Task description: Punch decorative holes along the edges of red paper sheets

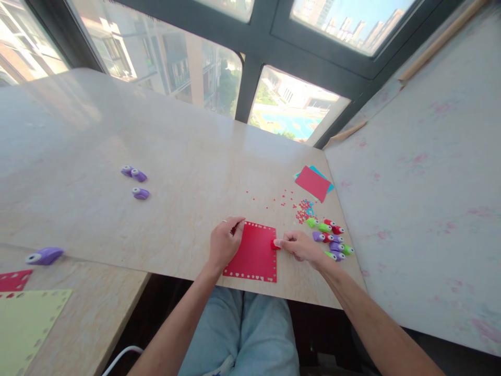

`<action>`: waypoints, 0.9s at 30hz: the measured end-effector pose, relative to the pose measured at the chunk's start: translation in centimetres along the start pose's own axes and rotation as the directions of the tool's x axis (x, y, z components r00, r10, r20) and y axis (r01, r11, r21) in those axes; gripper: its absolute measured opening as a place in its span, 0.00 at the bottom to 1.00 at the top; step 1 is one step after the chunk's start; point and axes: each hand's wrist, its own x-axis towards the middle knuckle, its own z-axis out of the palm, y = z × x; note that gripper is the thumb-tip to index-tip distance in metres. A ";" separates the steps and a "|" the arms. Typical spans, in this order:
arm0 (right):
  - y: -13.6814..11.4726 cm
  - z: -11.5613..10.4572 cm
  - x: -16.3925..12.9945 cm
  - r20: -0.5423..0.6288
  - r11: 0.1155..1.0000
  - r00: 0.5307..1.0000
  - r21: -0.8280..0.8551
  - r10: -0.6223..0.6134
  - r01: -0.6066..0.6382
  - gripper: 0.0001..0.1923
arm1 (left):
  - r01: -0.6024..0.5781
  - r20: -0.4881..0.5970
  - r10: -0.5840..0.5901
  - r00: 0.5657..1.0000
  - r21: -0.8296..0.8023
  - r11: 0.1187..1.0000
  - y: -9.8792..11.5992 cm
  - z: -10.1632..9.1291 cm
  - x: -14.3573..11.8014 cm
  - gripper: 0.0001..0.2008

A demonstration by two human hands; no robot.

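A red sheet of paper (pixel 254 253) with small shapes punched along its edges lies on the table in front of me. My left hand (pixel 227 237) pinches the sheet at its upper left edge, fingers closed. At the right edge of the sheet, my right hand (pixel 296 245) is closed on a small red craft punch (pixel 275 245), thumb on top. Fingers hide part of the punch. Right of that hand stands a group of several purple, green and red craft punches (pixel 332 238). Beyond it is a small heap of red and blue paper cutouts (pixel 305 210).
Red and blue paper sheets (pixel 313 183) lie stacked at the back right, near the flowered wall (pixel 422 209). Purple punches (pixel 140 194) stand at the left, and a larger purple punch (pixel 45 256) is nearer. A punched yellow sheet (pixel 35 324) lies front left. Windows border the far side.
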 end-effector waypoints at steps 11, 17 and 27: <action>-0.2 0.1 0.1 -0.009 0.999 1.000 -0.040 -0.003 0.002 0.28 | -0.005 -0.004 0.005 1.000 -0.005 1.000 0.1 0.0 -0.1 0.08; 0.1 0.4 -0.5 -0.033 0.999 0.999 0.030 -0.035 0.036 0.27 | 0.006 -0.019 -0.006 1.000 -0.003 1.000 0.1 0.1 0.0 0.08; 1.4 1.4 -0.5 -0.104 0.979 0.987 0.152 -0.125 0.139 0.25 | 0.011 -0.020 -0.011 1.000 0.006 1.000 0.0 0.1 0.0 0.08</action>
